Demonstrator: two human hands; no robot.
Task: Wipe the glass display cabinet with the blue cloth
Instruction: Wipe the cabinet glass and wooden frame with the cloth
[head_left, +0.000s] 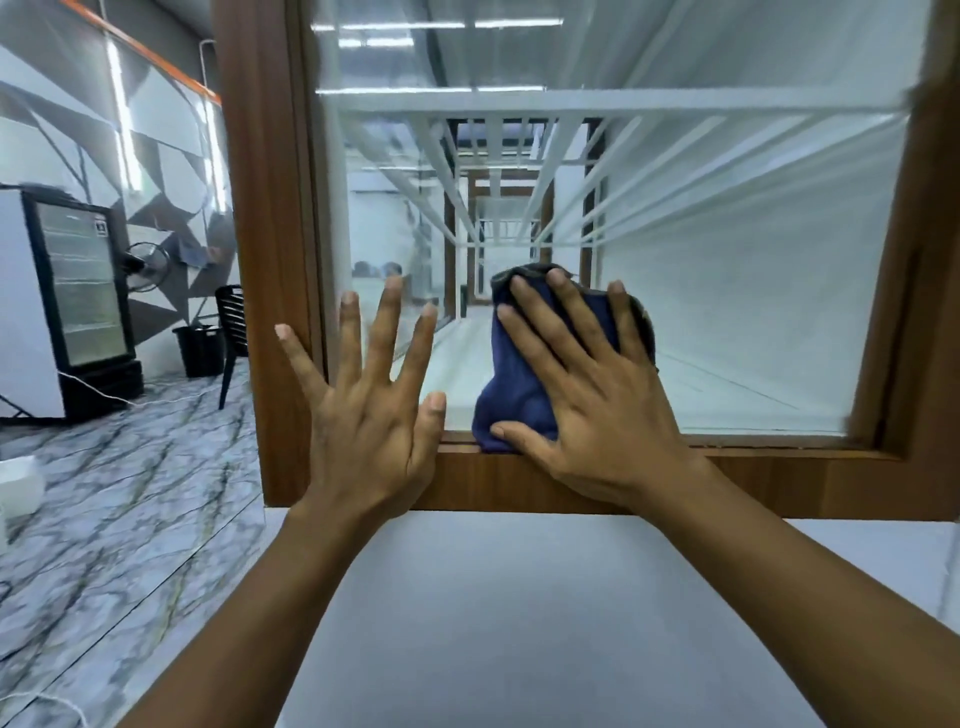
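Observation:
The glass display cabinet (727, 260) fills the view, a glass pane in a brown wooden frame (270, 260) above a white base. A blue cloth (511, 384) lies flat against the lower part of the pane, down to the bottom rail. My right hand (587, 395) presses on the cloth with straight, spread fingers. My left hand (369, 400) is beside it to the left, fingers spread and straight, lying over the pane's lower left corner and the frame. White shelves show inside the cabinet.
To the left, a black glass-door fridge (83, 291) stands on the marbled floor (119, 499), with a fan, a black bin (200, 351) and a black chair (231, 332) behind it. A white cable runs across the floor. A white box sits at the left edge.

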